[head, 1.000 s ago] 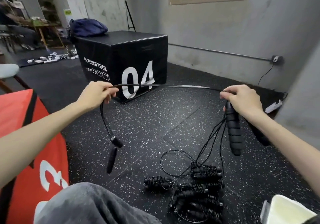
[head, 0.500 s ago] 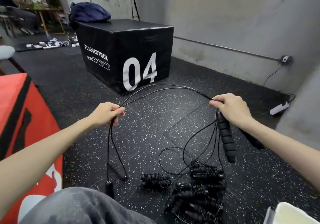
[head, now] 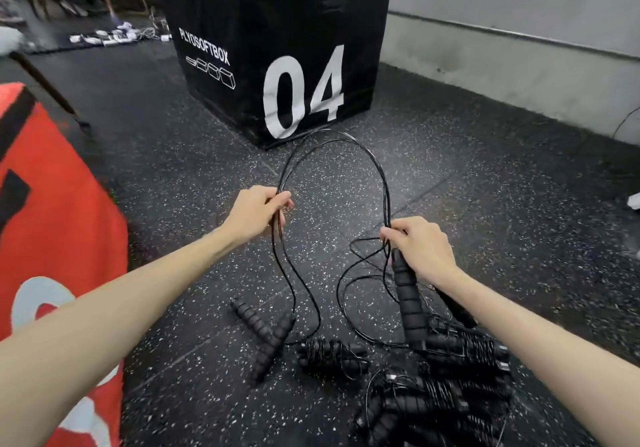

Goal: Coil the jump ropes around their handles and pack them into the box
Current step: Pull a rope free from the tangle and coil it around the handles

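My left hand (head: pixel 258 212) pinches the thin black rope (head: pixel 346 145), which arches away from me in a doubled loop toward the black box. My right hand (head: pixel 420 249) grips the other side of the loop together with a black foam handle (head: pixel 408 304) that hangs down from it; a second handle (head: pixel 455 308) sticks out under my wrist. Two more foam handles (head: pixel 265 337) lie crossed on the floor below my left hand, with rope running up to it. Several coiled jump ropes (head: pixel 440 377) are piled on the floor at lower right.
A black plyo box marked 04 (head: pixel 277 48) stands straight ahead on the speckled rubber floor (head: pixel 485 187). A red plyo box (head: pixel 52 238) sits close at my left. A grey wall (head: pixel 519 31) with a pipe runs along the right. White items (head: pixel 114 34) lie far left.
My hands have come down and closer together, so the taut rope now forms a doubled loop. The two free handles that hung from my left hand now lie on the floor.
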